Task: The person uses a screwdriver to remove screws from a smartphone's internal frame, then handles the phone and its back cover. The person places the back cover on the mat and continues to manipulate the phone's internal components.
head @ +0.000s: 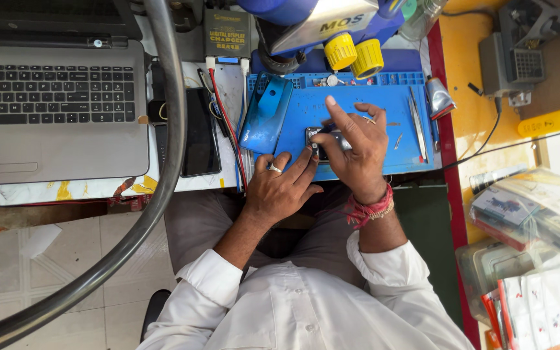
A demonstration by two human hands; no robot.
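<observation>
**Head view: small device worked near the counter's front edge**

A small dark device (324, 144) is seen lying on the blue work mat (384, 110), close to the mat's near edge. It is steadied by the left hand (280, 188), whose fingers are pressed against its left end. The right hand (354, 146) is laid over it, index finger extended, with a thin tool apparently pinched against the thumb; this cannot be confirmed. Loose small parts (332, 81) are scattered along the mat's far tray. Risks are judged as follows: the device could be slid off toward the lap by sideways pressure, and the tweezers (416, 123) could be knocked by the right wrist.
</observation>
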